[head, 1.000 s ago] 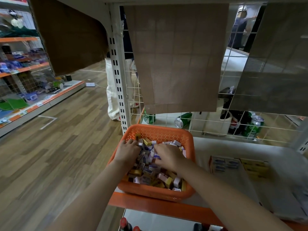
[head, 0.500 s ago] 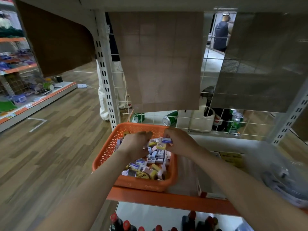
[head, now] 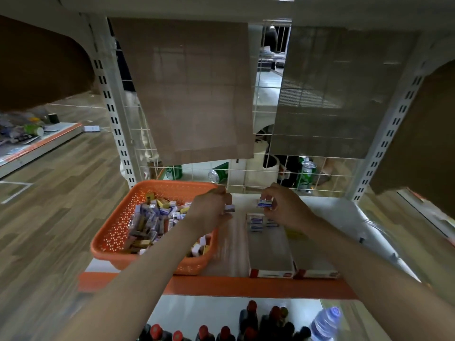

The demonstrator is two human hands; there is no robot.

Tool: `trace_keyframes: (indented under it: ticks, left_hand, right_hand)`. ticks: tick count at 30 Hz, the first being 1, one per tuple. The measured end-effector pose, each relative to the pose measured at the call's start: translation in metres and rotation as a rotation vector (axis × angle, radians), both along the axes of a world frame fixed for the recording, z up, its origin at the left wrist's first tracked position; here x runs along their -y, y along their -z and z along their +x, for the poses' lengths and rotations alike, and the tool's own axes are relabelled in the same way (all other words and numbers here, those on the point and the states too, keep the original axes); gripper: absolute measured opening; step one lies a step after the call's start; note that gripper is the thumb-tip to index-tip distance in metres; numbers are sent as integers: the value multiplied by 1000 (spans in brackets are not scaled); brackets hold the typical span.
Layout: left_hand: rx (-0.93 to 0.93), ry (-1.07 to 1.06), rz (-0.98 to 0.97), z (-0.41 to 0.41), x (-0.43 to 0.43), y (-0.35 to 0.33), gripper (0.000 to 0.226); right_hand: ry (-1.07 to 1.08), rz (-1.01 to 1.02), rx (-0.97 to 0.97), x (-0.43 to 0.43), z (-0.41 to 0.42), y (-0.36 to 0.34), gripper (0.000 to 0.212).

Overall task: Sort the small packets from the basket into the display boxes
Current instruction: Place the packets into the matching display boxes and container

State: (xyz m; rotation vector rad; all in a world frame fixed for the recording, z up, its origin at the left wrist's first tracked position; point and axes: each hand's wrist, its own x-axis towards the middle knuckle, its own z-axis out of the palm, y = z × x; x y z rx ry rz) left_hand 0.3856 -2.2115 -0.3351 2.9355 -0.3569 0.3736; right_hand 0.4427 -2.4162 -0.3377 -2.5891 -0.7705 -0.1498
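Pinched packet (head: 265, 202), now seemingly above box (head: 269, 251)

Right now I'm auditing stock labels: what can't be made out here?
Head view:
- Right-hand packet: print too small, blurred.
- Left-hand packet: mostly covered by the left hand.
- Right display box: inside partly hidden by the right forearm.
- Basket: near right corner hidden by the left forearm.
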Motion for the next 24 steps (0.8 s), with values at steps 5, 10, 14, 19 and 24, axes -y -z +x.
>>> trace_keyframes:
  ticks: [5, 10, 14, 19, 24]
  left_hand:
    - [-40, 19, 19, 8, 16, 8, 26]
    - [-61, 16, 2, 15, 20, 17, 26]
    - [-55, 5, -16, 19, 20, 24, 28]
    - [-49, 21, 23, 26, 20, 29, 32]
    - [-25, 17, 56, 32, 21, 35, 33]
  right_hand:
    - [38, -8, -35, 25, 6, 19, 22]
    - [47, -91, -69, 24, 13, 40, 21]
    - [57, -130, -79, 9, 15, 58, 20]
    - [67, -70, -71, -3, 14, 76, 10]
    - [31, -61, -7, -6, 15, 76, 17]
